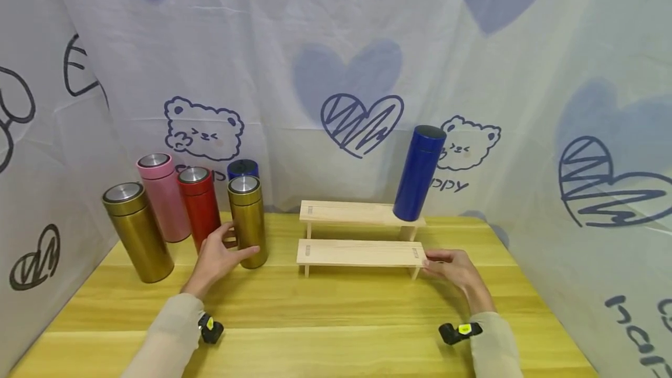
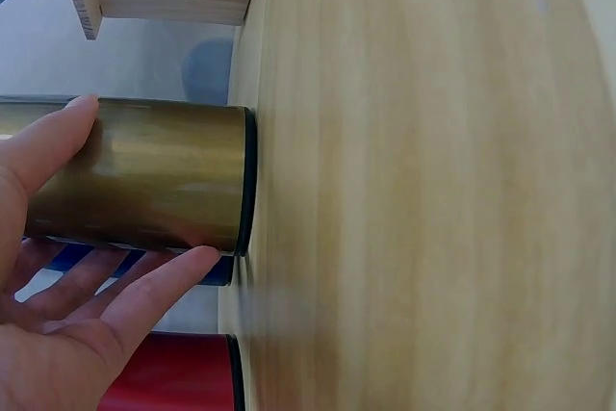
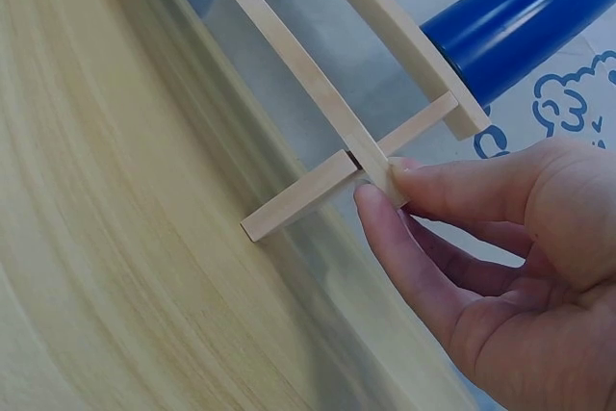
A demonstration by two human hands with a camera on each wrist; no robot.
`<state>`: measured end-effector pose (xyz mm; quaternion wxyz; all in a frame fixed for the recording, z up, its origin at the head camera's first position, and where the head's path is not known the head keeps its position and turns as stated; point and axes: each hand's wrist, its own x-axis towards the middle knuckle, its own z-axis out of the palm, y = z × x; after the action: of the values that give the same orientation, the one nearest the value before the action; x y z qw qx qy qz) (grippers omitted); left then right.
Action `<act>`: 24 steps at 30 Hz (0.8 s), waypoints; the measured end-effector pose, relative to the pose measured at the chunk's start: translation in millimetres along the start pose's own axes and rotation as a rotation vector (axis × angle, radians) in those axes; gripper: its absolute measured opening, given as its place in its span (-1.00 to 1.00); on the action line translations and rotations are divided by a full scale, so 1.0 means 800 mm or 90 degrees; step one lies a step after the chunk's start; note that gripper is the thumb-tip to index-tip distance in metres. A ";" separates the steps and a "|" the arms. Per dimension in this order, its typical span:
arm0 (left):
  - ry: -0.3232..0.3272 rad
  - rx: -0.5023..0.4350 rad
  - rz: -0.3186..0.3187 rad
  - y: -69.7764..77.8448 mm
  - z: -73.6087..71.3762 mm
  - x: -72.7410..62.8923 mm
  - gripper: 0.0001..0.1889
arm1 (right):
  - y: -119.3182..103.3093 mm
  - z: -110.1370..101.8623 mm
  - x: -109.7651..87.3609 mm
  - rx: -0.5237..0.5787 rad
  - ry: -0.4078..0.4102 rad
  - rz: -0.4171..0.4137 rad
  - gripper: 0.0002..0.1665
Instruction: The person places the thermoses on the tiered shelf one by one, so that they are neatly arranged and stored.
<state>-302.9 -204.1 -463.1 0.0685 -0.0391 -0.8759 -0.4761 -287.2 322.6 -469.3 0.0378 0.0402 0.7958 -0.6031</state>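
My left hand [image 1: 217, 255] is around a slim gold vacuum flask [image 1: 249, 223] standing upright on the table. Its thumb lies along one side and its fingers along the other, as the left wrist view shows. With thumb and fingertips, my right hand [image 1: 454, 273] pinches the right end of the lower board of a two-step wooden rack [image 1: 359, 252]. A blue flask [image 1: 420, 174] stands upright at the right end of the upper step. Just left of the left hand is a red flask [image 1: 199, 209], and another blue flask [image 1: 243, 168] is mostly hidden behind the gold one.
A pink flask [image 1: 165, 197] and a wider gold flask [image 1: 137, 232] stand at the far left of the wooden table [image 1: 315, 331]. A printed white cloth [image 1: 278, 74] hangs behind the table and along both sides.
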 end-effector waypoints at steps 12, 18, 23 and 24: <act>-0.020 -0.005 -0.003 0.009 -0.007 -0.003 -0.01 | -0.004 0.000 -0.003 0.010 -0.004 -0.003 -0.47; -0.038 -0.020 -0.009 0.019 -0.010 -0.004 0.01 | -0.005 -0.001 -0.003 0.007 -0.005 -0.001 -0.47; -0.063 -0.017 -0.009 0.025 -0.013 -0.004 0.02 | -0.003 -0.001 -0.001 0.009 -0.007 0.005 -0.48; -0.068 -0.014 -0.006 0.027 -0.014 -0.004 0.03 | -0.003 -0.001 0.000 0.008 -0.006 0.006 -0.48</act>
<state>-295.9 -201.6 -439.9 0.0191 -0.0609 -0.8732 -0.4831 -287.3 322.9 -466.6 0.0438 0.0415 0.7918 -0.6078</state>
